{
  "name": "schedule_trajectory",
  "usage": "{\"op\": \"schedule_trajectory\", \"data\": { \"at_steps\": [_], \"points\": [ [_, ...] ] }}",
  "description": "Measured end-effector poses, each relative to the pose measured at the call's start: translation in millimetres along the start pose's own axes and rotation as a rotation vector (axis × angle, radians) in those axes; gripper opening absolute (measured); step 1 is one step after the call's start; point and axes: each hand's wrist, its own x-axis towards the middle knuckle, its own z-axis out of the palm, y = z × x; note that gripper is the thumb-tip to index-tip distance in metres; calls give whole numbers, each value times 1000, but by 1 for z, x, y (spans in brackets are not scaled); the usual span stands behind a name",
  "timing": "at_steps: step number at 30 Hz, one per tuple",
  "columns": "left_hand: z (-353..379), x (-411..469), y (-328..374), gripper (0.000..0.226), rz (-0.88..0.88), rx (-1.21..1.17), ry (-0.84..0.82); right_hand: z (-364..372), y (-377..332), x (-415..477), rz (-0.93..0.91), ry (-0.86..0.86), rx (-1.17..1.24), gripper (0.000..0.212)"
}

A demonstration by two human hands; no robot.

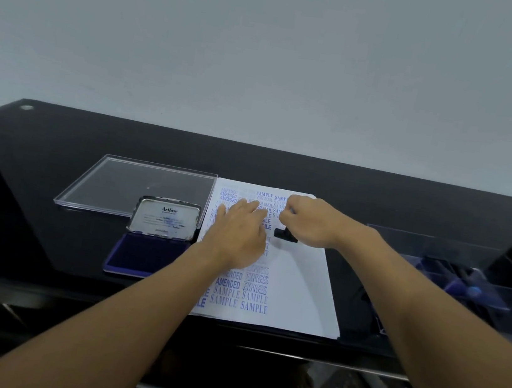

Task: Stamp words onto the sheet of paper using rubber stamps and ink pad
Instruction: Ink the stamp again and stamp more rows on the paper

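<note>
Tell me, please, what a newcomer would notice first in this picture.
The sheet of paper in the middle, crowded with blue stamped words, draws the eye. On it the left hand lies flat while the right hand holds a black rubber stamp on the paper. Left of the sheet the ink pad lies open.

A glossy black table [380, 191] stands against a plain pale grey wall [268, 47] in soft, even light.

I'm pressing my left hand [239, 229] flat on the sheet of paper [301, 285], fingers straight. I'm gripping a black rubber stamp [286, 235] in my right hand [308, 221], base down at the sheet. The ink pad [147, 256] is lying open just left of the sheet on the black table [57, 149], with a clear tray [137, 185] sitting behind it.
</note>
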Motion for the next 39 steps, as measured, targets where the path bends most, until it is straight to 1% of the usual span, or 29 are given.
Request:
{"op": "schedule_trajectory", "data": {
  "at_steps": [6,9,14,19,22,27,34,39],
  "points": [
    [8,0,-3,40,22,12,40,4,2,4,-35,-23,-59,19],
    [10,1,-4,34,35,1,63,5,0,5,-49,-26,-63,19],
    [11,0,-6,33,49,4,86,6,-4,7,-51,-32,-83,21],
    [12,1,-7,26,51,0,101,11,-5,7,-31,-49,-117,21],
    [14,0,-8,29,60,4,102,15,-5,5,-35,-29,-130,19],
    [16,-1,-8,36,69,18,109,25,-2,4,-15,57,-52,18],
    [14,-4,-7,47,65,33,91,29,-3,0,-10,80,-7,16],
    [14,-5,-7,47,63,32,93,30,-3,0,-15,81,-2,14]
  ]
}}
